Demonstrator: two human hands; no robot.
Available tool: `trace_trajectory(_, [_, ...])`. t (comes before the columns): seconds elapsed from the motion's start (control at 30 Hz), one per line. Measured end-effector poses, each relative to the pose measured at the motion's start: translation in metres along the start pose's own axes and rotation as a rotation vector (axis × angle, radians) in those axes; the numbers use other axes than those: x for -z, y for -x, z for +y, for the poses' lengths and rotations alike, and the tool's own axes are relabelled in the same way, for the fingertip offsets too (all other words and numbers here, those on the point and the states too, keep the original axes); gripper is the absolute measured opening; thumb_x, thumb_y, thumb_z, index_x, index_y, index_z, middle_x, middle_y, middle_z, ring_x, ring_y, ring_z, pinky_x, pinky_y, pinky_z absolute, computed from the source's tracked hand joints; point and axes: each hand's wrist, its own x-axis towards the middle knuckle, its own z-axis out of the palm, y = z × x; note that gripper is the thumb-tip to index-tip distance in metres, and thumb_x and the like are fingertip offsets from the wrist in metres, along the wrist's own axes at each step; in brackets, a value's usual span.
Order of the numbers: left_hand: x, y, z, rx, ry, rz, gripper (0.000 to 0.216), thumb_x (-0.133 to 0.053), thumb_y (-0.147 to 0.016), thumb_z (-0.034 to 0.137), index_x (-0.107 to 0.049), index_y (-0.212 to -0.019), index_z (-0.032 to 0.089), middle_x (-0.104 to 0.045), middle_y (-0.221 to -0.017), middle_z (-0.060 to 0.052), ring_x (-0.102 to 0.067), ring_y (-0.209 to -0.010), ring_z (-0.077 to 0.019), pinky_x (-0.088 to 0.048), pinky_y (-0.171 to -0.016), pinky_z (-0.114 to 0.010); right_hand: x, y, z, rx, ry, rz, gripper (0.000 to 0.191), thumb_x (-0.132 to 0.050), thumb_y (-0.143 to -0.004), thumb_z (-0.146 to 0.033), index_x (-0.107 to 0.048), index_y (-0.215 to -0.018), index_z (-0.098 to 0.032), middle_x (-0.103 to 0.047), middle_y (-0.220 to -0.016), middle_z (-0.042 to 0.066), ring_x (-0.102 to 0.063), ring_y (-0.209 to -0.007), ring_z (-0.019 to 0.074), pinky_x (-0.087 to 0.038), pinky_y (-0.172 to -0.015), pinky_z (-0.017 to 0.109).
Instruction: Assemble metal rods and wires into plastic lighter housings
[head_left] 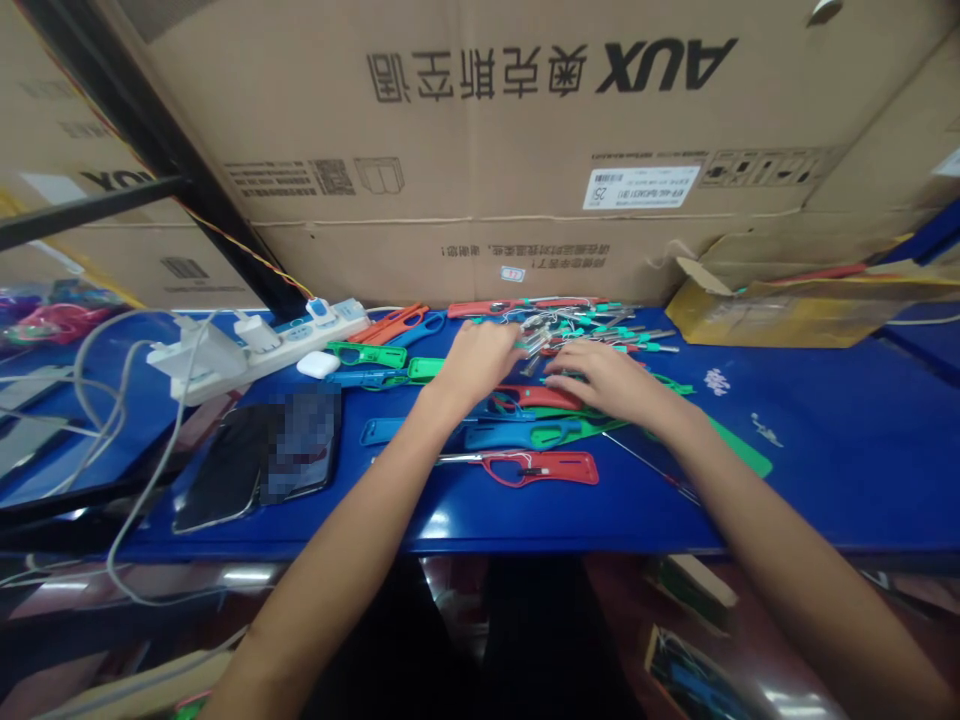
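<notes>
Both hands at pile of metal-and-teal parts [589, 328] on blue table [480, 525], near big carton [480, 130]. Left hand [482, 362]: fingers curled at pile's left side, can't tell from here if gripping. Right hand [609, 380]: fingers loosely bent, thumb apart, at pile's near edge; can't tell if holding anything. Open red casing [577, 468] lies nearer table front, between forearms.

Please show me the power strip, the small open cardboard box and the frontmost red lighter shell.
Power strip [291, 342]: head view, on its white casing.
Small open cardboard box [780, 320]: head view, on its front wall.
Frontmost red lighter shell [568, 474]: head view, on its handle part.
</notes>
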Motion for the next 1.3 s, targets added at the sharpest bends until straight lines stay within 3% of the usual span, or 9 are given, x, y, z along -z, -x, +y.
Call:
trace_trajectory(0.07, [0.013,0.011,-0.002,0.002,0.047,0.072,0.029,-0.059,-0.103,0.036,-0.073,-0.117,0.014,-0.078,-0.101,-0.012,-0.072,-0.097,-0.0268,-0.05,-0.084,-0.036,0.008,0.002,0.0,-0.009,0.006,0.021,0.025,-0.053,-0.103,-0.03,-0.075,-0.108,-0.018,-0.074,-0.109,0.01,-0.066,-0.107,0.0258,-0.051,-0.095,0.041])
trace_trajectory(0.17, [0.026,0.04,0.0,-0.069,0.238,0.232,0.029,-0.059,-0.102,0.041,-0.077,-0.1,0.018,-0.077,-0.095,-0.007,-0.07,-0.09,-0.0227,-0.047,-0.079,-0.033,0.025,0.006,-0.009,-0.032,0.062,0.073,0.027,-0.052,-0.104,-0.032,-0.074,-0.113,-0.018,-0.074,-0.112,0.011,-0.065,-0.109,0.0274,-0.051,-0.095,0.042])
trace_trajectory(0.3, [0.016,0.098,0.01,-0.112,0.487,0.224,0.025,-0.057,-0.104,0.04,-0.077,-0.102,0.026,-0.074,-0.09,0.001,-0.066,-0.083,-0.0159,-0.044,-0.077,-0.029,0.045,0.024,-0.053,0.015,0.107,0.172,0.028,-0.05,-0.105,-0.032,-0.073,-0.114,-0.02,-0.074,-0.115,0.009,-0.066,-0.109,0.0258,-0.05,-0.094,0.041])
trace_trajectory(0.4, [-0.002,0.137,0.017,-0.045,0.551,0.205,0.023,-0.056,-0.104,0.038,-0.076,-0.113,0.029,-0.071,-0.094,0.001,-0.063,-0.083,-0.0148,-0.043,-0.077,-0.029,0.035,0.051,-0.095,0.093,0.033,0.25,0.026,-0.049,-0.106,-0.03,-0.072,-0.111,-0.019,-0.075,-0.108,0.005,-0.067,-0.097,0.0206,-0.051,-0.085,0.036])
trace_trajectory(0.5, [-0.012,0.159,0.02,0.004,0.561,0.26,0.03,-0.053,-0.106,0.031,-0.067,-0.132,0.024,-0.067,-0.097,-0.002,-0.061,-0.09,-0.0166,-0.043,-0.082,-0.031,0.002,0.078,-0.12,-0.033,0.005,0.274,0.023,-0.053,-0.105,-0.03,-0.071,-0.116,-0.02,-0.074,-0.11,0.006,-0.065,-0.095,0.0209,-0.05,-0.084,0.037])
trace_trajectory(0.63, [-0.012,0.161,0.022,-0.092,0.462,0.239,0.033,-0.05,-0.107,0.021,-0.064,-0.136,0.027,-0.071,-0.105,-0.003,-0.058,-0.092,-0.0178,-0.04,-0.087,-0.035,-0.036,0.093,-0.119,-0.153,-0.059,0.263,0.027,-0.055,-0.104,-0.032,-0.071,-0.122,-0.021,-0.074,-0.119,0.009,-0.067,-0.101,0.0238,-0.054,-0.083,0.041])
trace_trajectory(0.8, [-0.013,0.157,0.026,-0.064,0.363,0.304,0.016,-0.062,-0.102,0.029,-0.073,-0.114,0.027,-0.077,-0.09,0.002,-0.062,-0.088,-0.0183,-0.032,-0.105,-0.044,-0.039,0.09,-0.11,-0.101,-0.17,0.218,0.03,-0.051,-0.104,-0.02,-0.072,-0.125,-0.025,-0.075,-0.123,0.007,-0.069,-0.105,0.0232,-0.057,-0.086,0.044])
trace_trajectory(1.0, [-0.007,0.167,0.026,0.006,0.349,0.231,0.013,-0.068,-0.098,0.034,-0.073,-0.089,0.026,-0.078,-0.088,0.004,-0.059,-0.083,-0.0179,-0.035,-0.091,-0.039,-0.038,0.092,-0.114,-0.071,-0.248,0.191,0.04,-0.053,-0.099,-0.009,-0.069,-0.131,-0.027,-0.074,-0.127,0.004,-0.068,-0.107,0.0231,-0.059,-0.089,0.043])
trace_trajectory(1.3, [-0.008,0.164,0.023,-0.004,0.286,0.188,0.019,-0.065,-0.099,0.038,-0.073,-0.089,0.024,-0.073,-0.095,0.0,-0.057,-0.086,-0.0191,-0.034,-0.081,-0.035,-0.039,0.091,-0.115,-0.085,-0.275,0.235,0.027,-0.054,-0.102,-0.018,-0.073,-0.12,-0.024,-0.076,-0.12,0.006,-0.069,-0.101,0.023,-0.059,-0.085,0.043])
